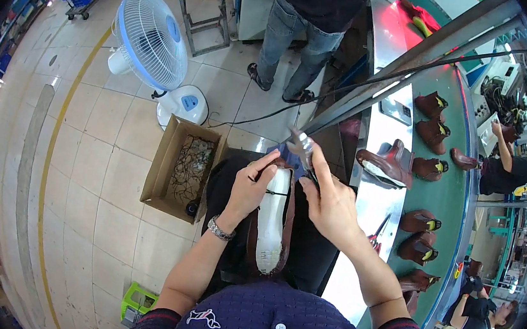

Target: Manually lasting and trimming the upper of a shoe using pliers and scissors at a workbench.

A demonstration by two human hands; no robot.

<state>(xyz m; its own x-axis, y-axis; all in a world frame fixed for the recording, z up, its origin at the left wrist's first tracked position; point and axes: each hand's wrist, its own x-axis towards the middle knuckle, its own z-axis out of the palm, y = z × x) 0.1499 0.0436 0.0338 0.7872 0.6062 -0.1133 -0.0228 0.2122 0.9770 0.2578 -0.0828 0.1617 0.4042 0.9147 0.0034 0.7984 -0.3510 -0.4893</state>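
A brown leather boot (288,222) lies sole-up across my lap, its white insole (271,223) facing me and a thin dark cord crossing it. My left hand (251,189) grips the boot's far end from the left, thumb and fingers at the leather edge. In my right hand (333,207) is a pliers-like metal tool (302,144), its silver head just above that far end. The closed fingers partly hide its dark handle, so its exact kind is hard to make out.
At left stand a cardboard box (156,176) of tangled cord-like scraps and a fan (151,40). A metal bench (350,283) on my right holds another boot (389,163). Beyond it, several boots stand on a green conveyor (445,238). A person (303,34) stands ahead; others work at far right.
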